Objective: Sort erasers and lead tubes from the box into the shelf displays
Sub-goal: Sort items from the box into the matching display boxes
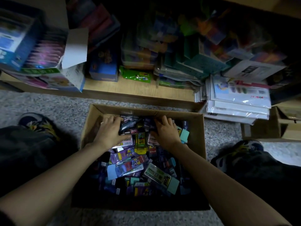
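Observation:
An open cardboard box [197, 128] stands on the grey carpet between my feet, heaped with small eraser packs and lead tubes [140, 167] in purple, yellow, blue and white wrappers. Both my hands reach into its far end. My left hand [110, 129] lies palm down on the pile, fingers curled over dark packets near the back wall. My right hand [164, 129] rests on the pile too, its fingers bent into dark packs; what they grasp is hidden. A yellow pack [140, 141] lies between the hands.
A low wooden shelf [138, 88] runs behind the box, crowded with blurred stationery boxes [32, 51] and packets. A stack of white wrapped packs [236, 101] sits at the right, with cardboard boxes [280, 128] beyond. My shoes [35, 123] flank the box.

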`<state>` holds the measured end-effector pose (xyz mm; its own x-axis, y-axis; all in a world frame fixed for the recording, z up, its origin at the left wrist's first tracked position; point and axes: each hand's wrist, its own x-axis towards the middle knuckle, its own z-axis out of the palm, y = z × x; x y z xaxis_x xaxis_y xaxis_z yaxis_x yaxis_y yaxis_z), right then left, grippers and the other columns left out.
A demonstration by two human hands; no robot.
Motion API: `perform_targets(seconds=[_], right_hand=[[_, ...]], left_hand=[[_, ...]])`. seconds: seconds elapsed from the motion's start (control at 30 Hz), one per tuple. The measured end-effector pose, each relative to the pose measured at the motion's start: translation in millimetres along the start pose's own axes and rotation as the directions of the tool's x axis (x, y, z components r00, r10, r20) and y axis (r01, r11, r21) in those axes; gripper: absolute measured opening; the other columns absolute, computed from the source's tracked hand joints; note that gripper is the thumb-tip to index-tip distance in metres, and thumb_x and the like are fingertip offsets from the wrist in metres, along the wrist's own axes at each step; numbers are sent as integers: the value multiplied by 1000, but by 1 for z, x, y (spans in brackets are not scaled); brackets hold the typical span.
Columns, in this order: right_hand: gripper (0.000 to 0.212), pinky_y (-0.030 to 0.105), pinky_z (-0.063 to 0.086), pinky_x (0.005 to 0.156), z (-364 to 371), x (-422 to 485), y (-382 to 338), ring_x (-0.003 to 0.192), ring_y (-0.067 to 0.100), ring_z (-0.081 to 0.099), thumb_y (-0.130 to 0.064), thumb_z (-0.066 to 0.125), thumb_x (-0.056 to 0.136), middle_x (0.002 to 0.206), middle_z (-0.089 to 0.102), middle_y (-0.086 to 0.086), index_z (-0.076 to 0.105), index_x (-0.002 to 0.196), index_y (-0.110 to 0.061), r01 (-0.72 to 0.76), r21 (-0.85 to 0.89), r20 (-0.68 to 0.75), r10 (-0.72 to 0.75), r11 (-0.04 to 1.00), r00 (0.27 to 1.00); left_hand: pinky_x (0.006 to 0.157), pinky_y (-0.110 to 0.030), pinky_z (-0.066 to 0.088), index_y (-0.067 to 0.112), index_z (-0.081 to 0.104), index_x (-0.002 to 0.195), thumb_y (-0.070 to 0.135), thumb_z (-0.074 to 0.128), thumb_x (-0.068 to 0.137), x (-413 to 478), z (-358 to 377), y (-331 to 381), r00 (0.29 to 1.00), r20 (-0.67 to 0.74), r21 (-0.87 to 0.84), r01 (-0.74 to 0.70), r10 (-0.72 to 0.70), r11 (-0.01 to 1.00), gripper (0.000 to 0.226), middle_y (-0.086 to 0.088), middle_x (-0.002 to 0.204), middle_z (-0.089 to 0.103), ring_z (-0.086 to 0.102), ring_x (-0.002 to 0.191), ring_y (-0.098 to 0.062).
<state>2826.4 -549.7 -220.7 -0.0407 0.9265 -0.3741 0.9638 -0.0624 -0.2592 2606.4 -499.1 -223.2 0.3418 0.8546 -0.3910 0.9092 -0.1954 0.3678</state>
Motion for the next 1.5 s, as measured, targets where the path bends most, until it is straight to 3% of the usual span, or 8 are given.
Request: perform_targets(seconds=[0.43,0.6,0.8,0.9,1.07,1.3,1.4,1.5], right_hand=[[60,35,32,103,-7,-9,11,125,32,37,-29,67,84,134,43,17,41,133,-5,-133,273,141,98,953,985],[54,36,35,98,-7,-14,12,120,32,41,-28,65,85,129,44,18,43,126,-2,-176,279,152,138,944,979],[56,38,36,100,-5,-21,10,118,31,42,-30,63,87,127,46,18,38,128,-2,-206,332,171,156,920,973],[53,37,41,96,-7,-21,9,114,30,47,-31,64,86,124,50,16,42,125,-5,-252,376,206,184,892,961],[49,35,45,87,-9,-19,7,108,30,53,-28,66,85,123,53,15,43,124,-8,-274,431,194,208,860,959],[40,29,49,77,-11,-23,-1,98,22,59,-22,69,82,110,61,4,46,114,-13,-297,624,167,248,723,954],[32,14,48,61,-23,-27,-9,83,14,61,-20,72,81,89,61,-9,47,100,-22,-260,779,144,241,571,960],[31,25,53,67,-35,-32,-16,82,15,64,-16,73,80,92,65,-2,51,102,-19,-231,858,147,212,458,966]], left_hand=[[91,-33,38,14,44,123,57,73,68,13,-7,0,965,262,-18,2,3,1000,76,-10,130,44,41,120,-27],[102,-31,37,11,44,134,62,69,69,12,-12,-6,961,276,-38,6,5,999,87,-10,142,36,38,129,-23],[85,-21,38,12,47,128,40,80,70,7,-10,-9,978,206,-322,66,2,944,73,-3,121,57,52,114,-18],[90,-24,42,11,48,126,31,84,66,7,-13,-7,973,230,-428,100,1,898,73,0,117,59,55,109,-16],[76,-13,41,16,56,109,17,84,66,12,-24,2,955,297,-558,160,16,815,51,9,95,61,57,88,-6],[48,-4,38,18,60,81,19,74,79,13,-35,17,954,299,-578,162,23,800,14,11,71,60,53,63,-1],[56,-15,42,12,63,89,20,73,80,8,-41,27,970,243,-624,157,-1,765,16,3,76,63,56,67,-8],[68,-22,44,14,64,90,16,74,79,-1,-50,39,981,191,-711,153,-21,686,15,1,83,66,60,77,-13]])
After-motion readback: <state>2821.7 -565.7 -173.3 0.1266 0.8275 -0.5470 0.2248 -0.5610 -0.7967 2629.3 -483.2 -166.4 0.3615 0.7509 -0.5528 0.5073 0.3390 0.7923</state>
